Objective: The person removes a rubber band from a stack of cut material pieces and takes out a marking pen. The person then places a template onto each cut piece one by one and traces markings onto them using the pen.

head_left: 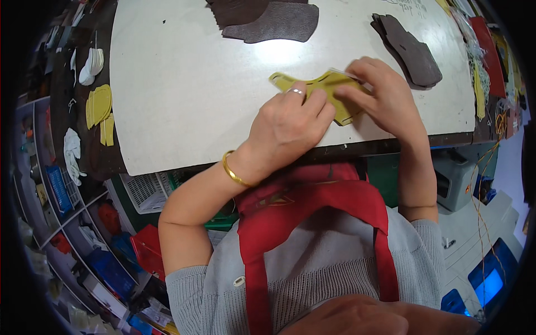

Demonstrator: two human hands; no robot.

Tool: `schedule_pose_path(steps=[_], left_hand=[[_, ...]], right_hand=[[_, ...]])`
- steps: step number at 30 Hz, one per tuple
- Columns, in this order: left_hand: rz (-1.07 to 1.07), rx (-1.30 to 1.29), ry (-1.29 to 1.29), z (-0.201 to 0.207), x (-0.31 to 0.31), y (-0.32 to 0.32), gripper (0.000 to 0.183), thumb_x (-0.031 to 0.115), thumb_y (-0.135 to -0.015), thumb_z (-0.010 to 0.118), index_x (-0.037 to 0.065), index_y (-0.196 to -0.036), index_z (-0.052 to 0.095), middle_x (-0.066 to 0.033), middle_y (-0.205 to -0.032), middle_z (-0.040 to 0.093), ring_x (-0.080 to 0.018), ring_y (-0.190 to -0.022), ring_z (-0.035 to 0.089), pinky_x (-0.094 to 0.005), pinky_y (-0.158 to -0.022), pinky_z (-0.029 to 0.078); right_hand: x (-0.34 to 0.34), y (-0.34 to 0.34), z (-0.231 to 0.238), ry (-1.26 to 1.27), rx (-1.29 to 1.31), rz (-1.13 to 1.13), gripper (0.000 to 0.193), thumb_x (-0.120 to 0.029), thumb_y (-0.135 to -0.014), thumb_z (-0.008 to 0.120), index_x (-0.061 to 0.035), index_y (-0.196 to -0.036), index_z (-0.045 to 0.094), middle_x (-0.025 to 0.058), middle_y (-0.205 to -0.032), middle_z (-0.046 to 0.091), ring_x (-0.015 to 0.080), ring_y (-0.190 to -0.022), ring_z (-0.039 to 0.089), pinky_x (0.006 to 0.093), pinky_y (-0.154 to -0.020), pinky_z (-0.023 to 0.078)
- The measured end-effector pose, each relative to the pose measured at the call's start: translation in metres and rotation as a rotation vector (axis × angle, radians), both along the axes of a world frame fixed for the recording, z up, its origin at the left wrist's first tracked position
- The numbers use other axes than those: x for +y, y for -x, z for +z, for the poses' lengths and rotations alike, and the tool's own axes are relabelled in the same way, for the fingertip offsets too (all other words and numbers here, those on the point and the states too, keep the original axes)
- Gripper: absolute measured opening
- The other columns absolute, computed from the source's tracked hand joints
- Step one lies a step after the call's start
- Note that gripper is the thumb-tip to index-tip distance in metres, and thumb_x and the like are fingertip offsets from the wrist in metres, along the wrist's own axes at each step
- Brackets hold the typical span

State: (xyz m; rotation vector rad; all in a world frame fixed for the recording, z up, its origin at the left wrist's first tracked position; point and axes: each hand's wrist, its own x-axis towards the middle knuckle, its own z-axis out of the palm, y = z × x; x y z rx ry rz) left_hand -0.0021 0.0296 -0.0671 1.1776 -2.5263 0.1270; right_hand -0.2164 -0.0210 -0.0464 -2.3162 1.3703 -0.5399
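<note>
A flat yellow cut piece (329, 85) with dark slot-like marks along its edges lies near the front edge of the white work board. One rim of it looks pale or clear. My left hand (290, 125), with a ring and a gold bangle, has its fingers curled down on the piece's left and middle part. At the right end my right hand (385, 92) pinches the same piece between thumb and fingers. Its fingertips are slightly blurred, and they cover part of that end. Whether the yellow piece is a single layer or several, I cannot tell.
Brown leather pieces (279, 22) lie at the board's far edge, and a stack of dark leather pieces (410, 53) at the right. Yellow pieces (99, 105) and white pieces (92, 66) sit left of the white board (167, 111). A grey machine (455, 177) stands below right.
</note>
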Motion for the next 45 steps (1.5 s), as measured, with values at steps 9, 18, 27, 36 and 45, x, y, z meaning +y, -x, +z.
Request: schedule_pose_path(steps=[9, 18, 27, 36, 45], left_hand=[[0.186, 0.115, -0.112, -0.005, -0.035, -0.018, 0.052, 0.015, -0.075, 0.081, -0.001, -0.119, 0.058, -0.0168, -0.114, 0.06, -0.0352, -0.107, 0.059, -0.0414, -0.089, 0.051], [0.071, 0.287, -0.108, -0.005, 0.035, -0.011, 0.068, 0.021, -0.07, 0.085, -0.007, -0.127, 0.059, -0.0199, -0.125, 0.058, -0.0383, -0.12, 0.056, -0.045, -0.103, 0.048], [0.182, 0.234, -0.211, -0.011, 0.039, -0.012, 0.064, 0.024, -0.075, 0.082, -0.012, -0.122, 0.061, -0.0257, -0.127, 0.058, -0.043, -0.127, 0.052, -0.0467, -0.105, 0.048], [0.135, 0.044, -0.117, -0.005, 0.016, -0.021, 0.034, 0.01, -0.077, 0.067, -0.004, -0.108, 0.068, -0.0141, -0.104, 0.063, -0.0294, -0.088, 0.062, -0.0348, -0.077, 0.055], [0.077, 0.113, 0.041, -0.012, 0.018, -0.011, 0.035, 0.008, -0.075, 0.066, 0.001, -0.11, 0.068, -0.0129, -0.104, 0.065, -0.0276, -0.092, 0.063, -0.0348, -0.078, 0.056]], right_hand=[[-0.042, 0.146, 0.0, 0.15, -0.098, -0.714, 0.034, -0.029, -0.098, 0.069, -0.0015, -0.119, 0.071, 0.0016, -0.098, 0.072, 0.0075, -0.087, 0.065, 0.0229, -0.078, 0.051], [-0.014, -0.005, -0.018, -0.243, -0.391, -0.054, 0.028, -0.027, -0.096, 0.068, -0.0018, -0.107, 0.072, 0.0107, -0.078, 0.07, 0.0156, -0.067, 0.064, 0.0294, -0.065, 0.051], [-0.025, -0.028, -0.019, -0.183, -0.034, 0.004, 0.033, -0.035, -0.097, 0.064, -0.0052, -0.106, 0.074, 0.0147, -0.08, 0.072, 0.0302, -0.072, 0.071, 0.0363, -0.067, 0.054], [-0.022, -0.003, -0.016, -0.234, -0.184, -0.09, 0.029, -0.025, -0.085, 0.079, -0.0085, -0.107, 0.07, 0.0085, -0.086, 0.073, 0.0252, -0.071, 0.069, 0.0317, -0.066, 0.053], [-0.039, -0.042, 0.013, 0.294, -0.037, 0.152, 0.023, -0.029, -0.099, 0.059, -0.0102, -0.099, 0.07, 0.0072, -0.092, 0.071, 0.0286, -0.083, 0.068, 0.04, -0.068, 0.053]])
